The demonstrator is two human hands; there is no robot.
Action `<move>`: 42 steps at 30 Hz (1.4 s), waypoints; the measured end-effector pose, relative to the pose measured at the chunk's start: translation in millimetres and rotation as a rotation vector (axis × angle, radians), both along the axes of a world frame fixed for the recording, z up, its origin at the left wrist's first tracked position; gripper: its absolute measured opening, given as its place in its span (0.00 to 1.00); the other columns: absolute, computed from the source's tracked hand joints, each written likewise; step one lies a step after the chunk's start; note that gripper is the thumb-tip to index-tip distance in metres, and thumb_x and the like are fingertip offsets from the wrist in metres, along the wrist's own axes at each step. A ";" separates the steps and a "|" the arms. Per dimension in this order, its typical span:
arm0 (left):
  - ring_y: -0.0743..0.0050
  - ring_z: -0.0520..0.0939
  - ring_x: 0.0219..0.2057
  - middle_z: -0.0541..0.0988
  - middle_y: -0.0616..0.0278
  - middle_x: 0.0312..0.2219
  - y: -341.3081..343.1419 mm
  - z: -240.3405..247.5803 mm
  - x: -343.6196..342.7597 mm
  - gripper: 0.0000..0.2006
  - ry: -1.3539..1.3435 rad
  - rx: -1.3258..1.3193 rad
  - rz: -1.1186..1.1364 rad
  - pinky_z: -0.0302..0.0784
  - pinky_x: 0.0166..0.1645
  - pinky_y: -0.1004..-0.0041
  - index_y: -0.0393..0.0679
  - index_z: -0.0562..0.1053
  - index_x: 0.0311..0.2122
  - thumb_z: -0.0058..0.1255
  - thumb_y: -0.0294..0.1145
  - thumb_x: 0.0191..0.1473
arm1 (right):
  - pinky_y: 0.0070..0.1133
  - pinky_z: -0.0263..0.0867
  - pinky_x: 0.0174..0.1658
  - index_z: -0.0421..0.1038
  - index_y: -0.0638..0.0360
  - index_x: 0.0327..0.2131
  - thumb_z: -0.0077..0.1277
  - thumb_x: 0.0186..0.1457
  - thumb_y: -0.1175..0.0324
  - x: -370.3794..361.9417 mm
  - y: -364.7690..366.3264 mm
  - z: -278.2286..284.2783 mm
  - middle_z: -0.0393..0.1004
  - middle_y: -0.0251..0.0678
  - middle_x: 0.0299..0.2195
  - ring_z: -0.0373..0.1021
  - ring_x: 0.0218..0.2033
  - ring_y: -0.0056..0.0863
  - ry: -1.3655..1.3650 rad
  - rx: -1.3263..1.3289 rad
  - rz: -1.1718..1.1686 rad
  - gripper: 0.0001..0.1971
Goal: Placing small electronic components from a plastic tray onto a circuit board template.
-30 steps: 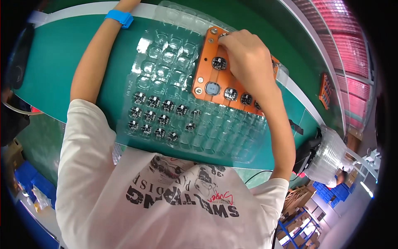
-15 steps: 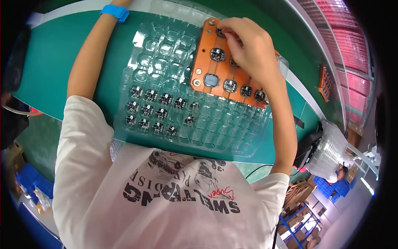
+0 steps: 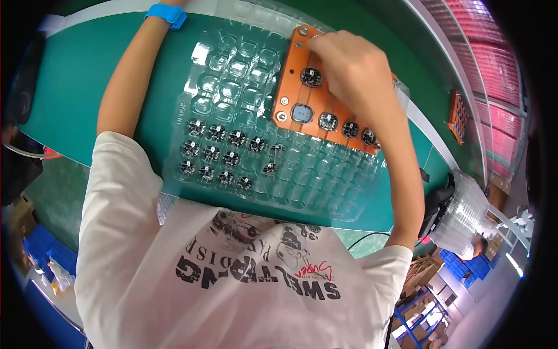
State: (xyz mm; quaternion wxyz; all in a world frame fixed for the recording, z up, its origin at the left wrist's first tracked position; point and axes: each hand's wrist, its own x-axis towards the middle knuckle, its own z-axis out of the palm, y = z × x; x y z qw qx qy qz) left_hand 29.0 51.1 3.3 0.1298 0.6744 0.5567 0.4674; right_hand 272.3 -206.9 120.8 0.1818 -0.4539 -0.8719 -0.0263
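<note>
My right hand [image 3: 357, 67] is over an orange fixture plate [image 3: 294, 93], its fingers curled inward and the fingertips hidden beneath it. Whatever they pinch, if anything, is out of sight. Small round circuit boards [image 3: 311, 77] sit in the plate's round recesses, and one recess near its left corner holds a pale grey disc [image 3: 301, 113]. The plate rests on a clear plastic blister tray [image 3: 232, 90]. Several more round black boards [image 3: 237, 138] lie in the tray's near-left pockets. Of my left arm, the forearm and a blue wristband [image 3: 167, 15] show; the hand is almost wholly cut off by the top edge.
A green table top [image 3: 75, 104] lies under the tray. Further right, a second orange plate with small parts [image 3: 457, 116] stands past a pale rail. Stacked clear trays [image 3: 462, 203] are at the right, and blue bins [image 3: 49, 253] at the lower left.
My right hand has turned and drawn slightly right across the plate, so the fingertips that showed pinched at the upper-left recess are now hidden. The whole view has shifted slightly.
</note>
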 end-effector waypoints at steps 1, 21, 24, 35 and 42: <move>0.42 0.82 0.32 0.80 0.42 0.27 -0.4 -0.5 -0.3 0.12 -0.002 0.003 -0.019 0.76 0.38 0.57 0.37 0.79 0.30 0.52 0.36 0.50 | 0.28 0.72 0.36 0.75 0.59 0.36 0.54 0.48 0.81 -4.0 -1.5 -1.2 0.78 0.38 0.31 0.75 0.33 0.39 -0.088 0.017 0.003 0.10; 0.43 0.83 0.32 0.80 0.41 0.25 34.8 -2.8 -28.9 0.12 0.152 0.076 0.035 0.78 0.39 0.57 0.35 0.78 0.27 0.55 0.36 0.47 | 0.27 0.68 0.36 0.76 0.64 0.38 0.55 0.49 0.76 -7.8 -13.7 49.1 0.77 0.44 0.33 0.73 0.34 0.38 0.262 -0.122 -0.030 0.10; 0.42 0.83 0.31 0.79 0.39 0.24 41.5 -8.6 -36.3 0.12 0.146 0.131 0.017 0.78 0.39 0.57 0.34 0.78 0.26 0.56 0.36 0.46 | 0.29 0.68 0.29 0.75 0.59 0.38 0.59 0.47 0.75 -23.3 -57.9 33.1 0.76 0.35 0.26 0.75 0.28 0.36 0.164 -0.243 0.079 0.12; 0.40 0.81 0.28 0.78 0.40 0.22 40.4 -3.5 -54.2 0.13 0.262 0.136 -0.018 0.77 0.36 0.55 0.33 0.74 0.22 0.58 0.36 0.44 | 0.29 0.67 0.27 0.68 0.58 0.25 0.60 0.48 0.65 -68.4 -120.0 -3.2 0.69 0.34 0.21 0.72 0.24 0.33 -0.069 -0.568 0.067 0.11; 0.58 0.81 0.39 0.82 0.52 0.32 56.1 -0.8 -114.6 0.10 0.618 0.263 -0.397 0.75 0.46 0.66 0.41 0.77 0.37 0.59 0.35 0.54 | 0.29 0.69 0.27 0.71 0.62 0.25 0.58 0.44 0.71 -69.8 -134.8 -3.6 0.74 0.38 0.23 0.75 0.25 0.36 -0.067 -0.693 0.175 0.07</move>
